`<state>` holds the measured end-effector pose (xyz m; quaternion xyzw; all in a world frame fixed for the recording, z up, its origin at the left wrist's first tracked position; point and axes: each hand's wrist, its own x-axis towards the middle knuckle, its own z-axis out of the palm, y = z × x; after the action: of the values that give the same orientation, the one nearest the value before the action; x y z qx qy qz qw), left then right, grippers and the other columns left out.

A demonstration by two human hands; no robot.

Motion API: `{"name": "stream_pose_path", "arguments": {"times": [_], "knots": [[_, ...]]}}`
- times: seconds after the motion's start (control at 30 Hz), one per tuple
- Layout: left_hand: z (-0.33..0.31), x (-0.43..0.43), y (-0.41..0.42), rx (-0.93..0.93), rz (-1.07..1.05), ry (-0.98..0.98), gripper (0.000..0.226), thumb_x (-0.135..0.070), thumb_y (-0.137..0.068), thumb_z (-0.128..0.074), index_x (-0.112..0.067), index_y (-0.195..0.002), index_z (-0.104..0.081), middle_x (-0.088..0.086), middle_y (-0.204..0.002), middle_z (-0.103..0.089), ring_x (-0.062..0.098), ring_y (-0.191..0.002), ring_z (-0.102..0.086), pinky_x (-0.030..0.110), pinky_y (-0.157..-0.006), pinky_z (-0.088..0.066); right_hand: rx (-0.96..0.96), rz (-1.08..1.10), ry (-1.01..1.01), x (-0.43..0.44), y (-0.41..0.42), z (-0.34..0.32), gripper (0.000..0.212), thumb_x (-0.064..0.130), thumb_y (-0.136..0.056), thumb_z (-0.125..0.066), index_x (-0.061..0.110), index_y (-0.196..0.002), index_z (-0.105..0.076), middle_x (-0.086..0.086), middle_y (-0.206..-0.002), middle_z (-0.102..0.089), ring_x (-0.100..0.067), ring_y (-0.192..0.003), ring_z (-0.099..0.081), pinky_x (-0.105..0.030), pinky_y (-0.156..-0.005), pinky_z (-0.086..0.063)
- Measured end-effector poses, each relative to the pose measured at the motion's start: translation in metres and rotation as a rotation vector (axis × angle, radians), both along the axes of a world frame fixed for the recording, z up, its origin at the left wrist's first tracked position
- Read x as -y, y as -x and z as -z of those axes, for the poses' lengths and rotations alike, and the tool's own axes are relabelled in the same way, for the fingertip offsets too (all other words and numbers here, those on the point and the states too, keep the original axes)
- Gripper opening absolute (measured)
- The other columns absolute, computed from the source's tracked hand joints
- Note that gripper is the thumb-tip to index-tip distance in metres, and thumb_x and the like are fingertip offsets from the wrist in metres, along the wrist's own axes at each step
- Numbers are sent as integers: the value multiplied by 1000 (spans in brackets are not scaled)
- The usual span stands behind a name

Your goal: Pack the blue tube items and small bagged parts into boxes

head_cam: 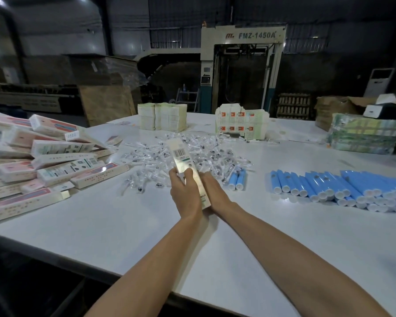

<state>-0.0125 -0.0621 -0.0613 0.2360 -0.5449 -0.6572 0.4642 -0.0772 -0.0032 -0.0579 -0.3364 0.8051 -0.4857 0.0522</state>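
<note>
Both hands hold one long narrow box [183, 156] above the white bench [146, 225], a little in front of the person. The left hand [183, 191] grips the lower part of the box from the left, with the fingers curled around its edge. The right hand [215, 193] holds it from the right side, near the lower end, with its fingers bent against the box. The box points away from the person, and the face with the barcode is up. Behind the box lies a wide heap of small bagged parts [144, 156], spread over the middle of the bench. Two blue tubes [237, 179] lie just beside the right hand, and many more blue tubes [341, 188] lie in rows further to the right. On the left there is a loose pile of boxes [44, 161]. At the far side of the bench stand stacks of flat cartons [161, 116].
</note>
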Motion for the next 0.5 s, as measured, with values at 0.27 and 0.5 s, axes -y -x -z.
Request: {"name": "stream_pose_path", "arguments": {"times": [0.27,0.5], "knots": [[-6,-19,0,-100,532,-88,22,-24,-108,-57,-16,-128,-61,16,-116,-78,28,-97,-78,47,-82,-65,-283,195,49,-73,20,-31,28,11,-101,-63,24,-121,-48,4,-94,-67,-5,-79,-68,-29,-70,-58],[-6,-41,-10,54,874,97,45,-21,-97,-81,-16,-137,-62,17,-117,-80,40,-110,-77,54,-91,-63,-120,442,554,-166,15,-75,16,8,-98,-66,20,-101,-76,2,-90,-75,-12,-80,-68,-25,-79,-55]]}}
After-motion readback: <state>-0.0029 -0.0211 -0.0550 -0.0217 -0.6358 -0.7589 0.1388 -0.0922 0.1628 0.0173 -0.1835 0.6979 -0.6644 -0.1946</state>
